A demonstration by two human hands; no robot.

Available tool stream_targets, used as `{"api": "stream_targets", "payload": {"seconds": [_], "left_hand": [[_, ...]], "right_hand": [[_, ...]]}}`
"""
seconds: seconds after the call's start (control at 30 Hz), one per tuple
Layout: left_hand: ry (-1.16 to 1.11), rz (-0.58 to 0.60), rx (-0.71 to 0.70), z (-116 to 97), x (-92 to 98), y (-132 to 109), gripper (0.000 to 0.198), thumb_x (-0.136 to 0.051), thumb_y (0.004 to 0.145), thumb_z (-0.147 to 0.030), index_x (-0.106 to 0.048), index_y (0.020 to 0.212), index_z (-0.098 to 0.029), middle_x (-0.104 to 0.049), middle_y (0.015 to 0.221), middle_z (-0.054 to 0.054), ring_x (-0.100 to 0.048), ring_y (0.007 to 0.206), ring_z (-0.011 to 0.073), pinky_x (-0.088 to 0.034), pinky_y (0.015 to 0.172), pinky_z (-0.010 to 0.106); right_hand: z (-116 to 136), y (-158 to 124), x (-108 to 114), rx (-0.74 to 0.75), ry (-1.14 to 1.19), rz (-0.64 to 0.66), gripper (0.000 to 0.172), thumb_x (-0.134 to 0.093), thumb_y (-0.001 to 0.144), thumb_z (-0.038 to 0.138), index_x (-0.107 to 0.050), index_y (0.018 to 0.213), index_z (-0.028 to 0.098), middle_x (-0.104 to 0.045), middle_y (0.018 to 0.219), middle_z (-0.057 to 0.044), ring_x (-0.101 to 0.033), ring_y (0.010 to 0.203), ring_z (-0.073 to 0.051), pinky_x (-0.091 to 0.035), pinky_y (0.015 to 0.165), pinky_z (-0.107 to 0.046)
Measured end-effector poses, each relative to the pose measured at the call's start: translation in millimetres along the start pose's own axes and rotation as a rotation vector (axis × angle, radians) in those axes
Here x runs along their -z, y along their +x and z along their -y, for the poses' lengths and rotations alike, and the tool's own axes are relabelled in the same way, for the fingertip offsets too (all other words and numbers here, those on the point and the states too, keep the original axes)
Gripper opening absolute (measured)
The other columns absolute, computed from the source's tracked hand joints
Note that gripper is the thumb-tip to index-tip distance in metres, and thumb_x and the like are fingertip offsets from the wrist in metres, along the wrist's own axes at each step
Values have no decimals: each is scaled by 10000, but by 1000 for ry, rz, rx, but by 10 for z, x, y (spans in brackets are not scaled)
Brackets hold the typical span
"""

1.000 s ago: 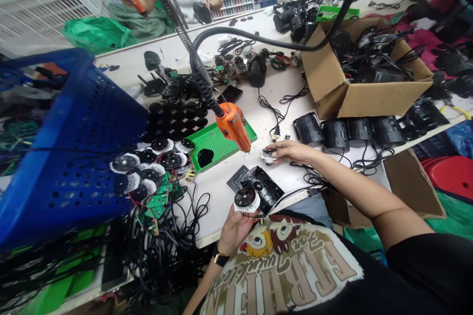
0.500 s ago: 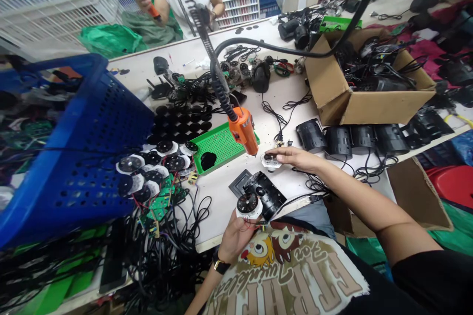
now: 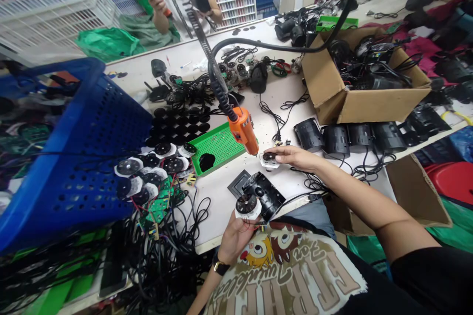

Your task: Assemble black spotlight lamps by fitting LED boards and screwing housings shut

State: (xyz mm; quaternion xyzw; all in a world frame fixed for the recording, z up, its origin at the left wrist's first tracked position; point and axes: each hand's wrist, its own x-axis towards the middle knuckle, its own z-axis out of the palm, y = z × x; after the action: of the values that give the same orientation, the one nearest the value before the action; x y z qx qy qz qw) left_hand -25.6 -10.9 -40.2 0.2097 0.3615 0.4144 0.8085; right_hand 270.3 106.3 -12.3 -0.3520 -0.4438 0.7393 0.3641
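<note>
Left hand point(image 3: 233, 243): fingers clamped on a round disc point(image 3: 246, 204) at 6 o'clock, seems light and stiff; hold by rim, thin wires look fragile. Right hand point(image 3: 291, 157): fingers pinch a small disc point(image 3: 269, 160) at centre, just below an orange power tool point(image 3: 243, 130)

"What is read here?"

"On the print of the black T-shirt point(image 3: 291, 275), a curved script line is made out, upside down, as roughly 'Twinkle'."

"And the large block letters beneath?"

"Those are also inverted, and cannot be read with certainty."
</note>
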Motion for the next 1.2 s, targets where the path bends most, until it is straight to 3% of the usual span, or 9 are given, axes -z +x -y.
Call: {"api": "stream_targets", "payload": {"seconds": [0.3,0.5,0.7,0.93,1.1,1.2], "left_hand": [[-76,-38,-32,217,200,31,550,-843,685,-558,-760,1124,-238,-737,1264,107,-656,1177,309,-464,1090,488],[-54,-48,-24,160,144,8,573,-866,648,-554,-763,1095,-210,-746,1192,113,-669,1067,289,-489,1037,469],[-27,-29,3,58,61,-20,500,-893,637,-465,-770,1036,-190,-750,1074,114,-668,981,285,-497,995,473],[-28,-30,13,46,24,-16,556,-902,629,-462,-761,1091,-187,-737,1086,119,-656,997,281,-488,986,443],[-37,-29,24,46,44,-7,522,-904,631,-452,-772,1051,-172,-737,1055,111,-642,866,229,-514,888,401],[-53,-33,25,70,78,13,533,-903,624,-464,-773,1060,-185,-739,1107,112,-650,933,242,-506,942,420]], "right_hand": [[-125,49,0,115,-401,-170,555,-800,766,247,-661,1300,190,-720,1231,-83,-676,1085,-226,-509,1049,-441],[-194,30,-48,150,-602,-268,560,-782,725,125,-690,1272,198,-730,1182,-77,-649,985,-216,-512,990,-439],[-229,-19,-129,161,-710,-292,642,-758,699,35,-660,1314,193,-702,1303,-121,-640,1174,-263,-486,1044,-440],[-276,-113,-134,154,-729,-335,957,-895,613,152,-498,1480,231,-576,1391,-141,-640,1050,-242,-564,933,-444],[-309,-241,-173,145,-705,-412,990,-881,671,235,-400,1536,258,-461,1479,-157,-636,1020,-221,-574,957,-464],[-348,-318,-203,129,-720,-496,929,-846,734,280,-385,1540,245,-472,1452,-161,-640,994,-220,-569,973,-474]]}}
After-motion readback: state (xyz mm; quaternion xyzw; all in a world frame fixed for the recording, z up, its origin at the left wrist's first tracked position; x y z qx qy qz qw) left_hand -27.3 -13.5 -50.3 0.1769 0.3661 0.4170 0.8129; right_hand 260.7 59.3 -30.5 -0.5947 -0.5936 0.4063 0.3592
